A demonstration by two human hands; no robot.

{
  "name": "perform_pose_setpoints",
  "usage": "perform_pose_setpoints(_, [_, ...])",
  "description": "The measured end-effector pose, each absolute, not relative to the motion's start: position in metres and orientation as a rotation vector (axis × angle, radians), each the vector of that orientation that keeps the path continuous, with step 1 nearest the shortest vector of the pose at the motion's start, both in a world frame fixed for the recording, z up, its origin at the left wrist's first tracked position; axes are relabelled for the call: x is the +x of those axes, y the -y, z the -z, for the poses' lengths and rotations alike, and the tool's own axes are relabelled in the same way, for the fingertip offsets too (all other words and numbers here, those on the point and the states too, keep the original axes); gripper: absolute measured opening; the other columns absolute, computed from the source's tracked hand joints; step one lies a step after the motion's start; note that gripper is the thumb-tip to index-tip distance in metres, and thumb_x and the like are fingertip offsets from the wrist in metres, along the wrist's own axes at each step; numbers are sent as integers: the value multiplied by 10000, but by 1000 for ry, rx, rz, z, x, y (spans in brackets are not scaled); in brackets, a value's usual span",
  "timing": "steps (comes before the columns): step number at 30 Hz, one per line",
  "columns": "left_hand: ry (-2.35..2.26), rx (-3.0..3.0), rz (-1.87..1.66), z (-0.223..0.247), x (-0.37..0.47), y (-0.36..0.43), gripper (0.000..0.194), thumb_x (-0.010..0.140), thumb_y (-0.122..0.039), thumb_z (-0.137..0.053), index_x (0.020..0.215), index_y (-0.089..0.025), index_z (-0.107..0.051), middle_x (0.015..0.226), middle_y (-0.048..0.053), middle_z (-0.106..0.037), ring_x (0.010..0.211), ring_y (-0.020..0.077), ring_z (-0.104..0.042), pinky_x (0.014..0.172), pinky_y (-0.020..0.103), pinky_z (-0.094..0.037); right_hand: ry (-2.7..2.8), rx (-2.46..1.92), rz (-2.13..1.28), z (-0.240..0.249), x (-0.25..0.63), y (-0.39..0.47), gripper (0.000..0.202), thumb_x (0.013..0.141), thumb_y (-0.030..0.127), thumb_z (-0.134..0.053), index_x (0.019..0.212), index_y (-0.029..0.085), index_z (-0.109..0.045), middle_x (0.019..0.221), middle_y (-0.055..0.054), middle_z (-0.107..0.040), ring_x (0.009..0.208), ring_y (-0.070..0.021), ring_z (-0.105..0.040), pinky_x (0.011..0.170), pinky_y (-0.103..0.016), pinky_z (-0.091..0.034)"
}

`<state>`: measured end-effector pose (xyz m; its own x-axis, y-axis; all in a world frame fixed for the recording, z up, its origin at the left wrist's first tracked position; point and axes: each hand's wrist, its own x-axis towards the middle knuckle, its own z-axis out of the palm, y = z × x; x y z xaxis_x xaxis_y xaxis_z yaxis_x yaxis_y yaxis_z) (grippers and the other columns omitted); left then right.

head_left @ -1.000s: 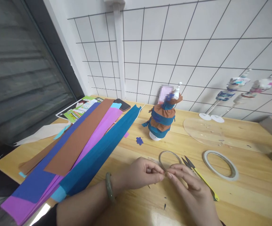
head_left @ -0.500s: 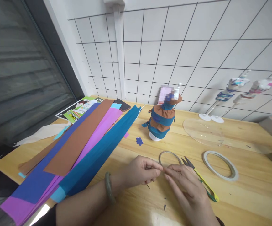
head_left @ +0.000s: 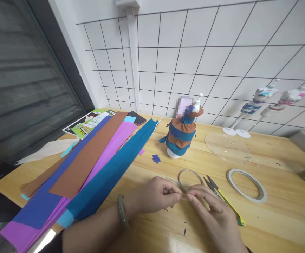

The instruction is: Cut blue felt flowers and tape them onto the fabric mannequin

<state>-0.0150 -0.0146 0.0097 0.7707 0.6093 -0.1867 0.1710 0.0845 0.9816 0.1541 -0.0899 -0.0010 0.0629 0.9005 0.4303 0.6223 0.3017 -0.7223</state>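
Observation:
My left hand [head_left: 160, 193], with a green bangle [head_left: 122, 212] at its wrist, has thumb and forefinger pinched together. Facing it, my right hand [head_left: 213, 211] pinches too, its fingertips close to the left ones. Whatever lies between the fingertips is too small to make out. Just beyond the hands lies a thin tape ring [head_left: 190, 171]. Yellow-handled scissors [head_left: 230, 203] rest beside my right hand. Behind them stands a small figure dressed in brown and blue crepe paper [head_left: 181, 135], with a purple paper flower [head_left: 156, 159] at its left.
Long strips of brown [head_left: 89, 154], teal [head_left: 112, 168], blue and purple crepe paper cover the left side. A phone [head_left: 137, 118] lies behind them. On the right are a white tape roll [head_left: 230, 175], a clear disc [head_left: 221, 149] and two wrapped figures on stands [head_left: 228, 131].
Both hands have shifted slightly, and the fingertips are now a little further apart. The right fingers have changed their pinch. Other objects stay where they were.

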Motion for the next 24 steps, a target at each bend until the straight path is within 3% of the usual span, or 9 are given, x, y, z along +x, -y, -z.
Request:
perform_pose_setpoints(4, [-634, 1320, -272, -10, -14, 13, 261, 766, -311, -528, 929, -132, -626, 587, -29, -517, 428, 41, -424, 410, 169, -340, 1779, -1302, -187, 0, 156, 90, 111, 802, 186, -566, 835, 201, -672, 767, -53, -632, 708, -162, -609, 607, -258, -491])
perform_pose_setpoints(9, [-582, 1189, -267, -13, -12, 15, 190, 746, -298, -544, 689, -119, -568, 553, -35, -494, 406, 35, -418, 385, 169, -329, 1864, -1286, 4, -3, 159, 90, 157, 798, 173, -562, 873, 214, -693, 728, -53, -625, 662, -170, -589, 579, -301, -460])
perform_pose_setpoints(13, [-584, 1244, -276, -15, -13, 15, 236, 770, -327, -527, 653, -123, -542, 555, -33, -496, 416, 34, -418, 398, 172, -329, 1916, -1267, 55, -4, 161, 90, 193, 806, 154, -551, 937, 218, -678, 751, -58, -627, 676, -172, -577, 593, -318, -445])
perform_pose_setpoints(24, [-642, 1546, -329, -17, -14, 21, 281, 834, -283, -422, 922, -126, -637, 574, -27, -482, 490, 57, -423, 470, 181, -327, 2049, -1319, 122, -5, 161, 93, 297, 820, 152, -540, 1106, 198, -603, 835, -74, -631, 719, -188, -563, 637, -353, -407])
